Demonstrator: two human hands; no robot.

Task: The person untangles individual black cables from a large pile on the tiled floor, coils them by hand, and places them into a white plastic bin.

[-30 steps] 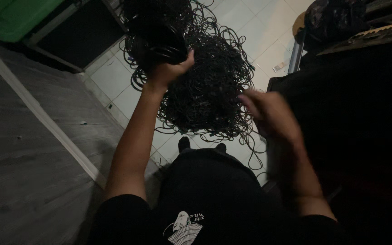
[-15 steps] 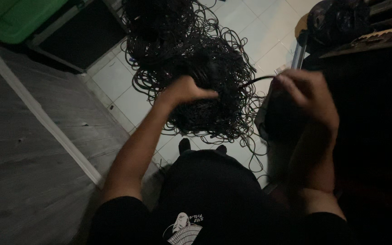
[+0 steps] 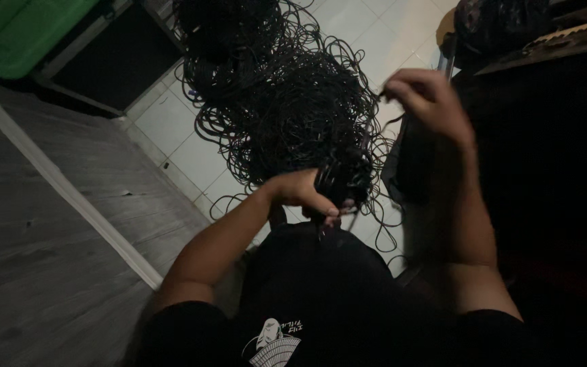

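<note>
Since the frame half a second back, we are seeing the left hand [image 3: 307, 194] drawn lower and closer to the body, and the right hand [image 3: 426, 102] lifted higher, toward the far right side of the floor. The left hand is now closing around a small bunch of black cable [image 3: 341, 180] just in front of the black shirt [image 3: 321, 292], its fingers curling under the bundle. The right hand is pinching something thin at its fingertips; we are taking it for a strand of the same cable, though the dim light is keeping us from being sure, and a strand is running down from it toward the bunch.

The big tangled heap of cable [image 3: 273, 95] is lying on the white tiled floor [image 3: 171, 129], spreading from the far edge of the tiles down to just beyond the left hand, with loose loops trailing near the person's front. A grey wooden floor [image 3: 42, 224] is meeting the tiles on the left, a green bin [image 3: 15, 34] is sitting in the far left corner beside a dark case [image 3: 117, 61], and dark furniture [image 3: 552, 156] is filling the right side.
</note>
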